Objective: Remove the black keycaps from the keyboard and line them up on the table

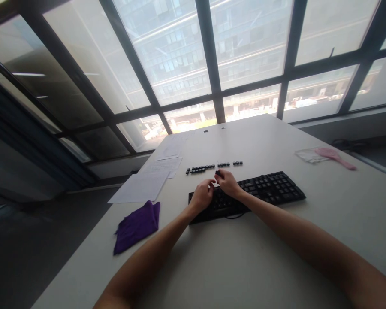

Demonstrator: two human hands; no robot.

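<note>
A black keyboard (272,189) lies slightly slanted on the white table, its cable curling out at the near edge. Over its upper left part, my right hand (227,182) pinches a small black piece (218,173) whose exact kind is too small to tell. Close beside it on the left, my left hand (203,195) has its fingers curled together at the underside of that piece; whatever they hold is hidden. Just beyond the keyboard, several loose black keycaps (203,168) sit in short rows, with more keycaps (237,163) to the right.
A folded purple cloth (137,227) lies left of the keyboard. White paper sheets (144,186) run along the table's left edge. Toward the right edge are a pink brush-like object (336,157) and a clear plastic bag (310,156). Large windows (247,47) stand behind the table (244,266).
</note>
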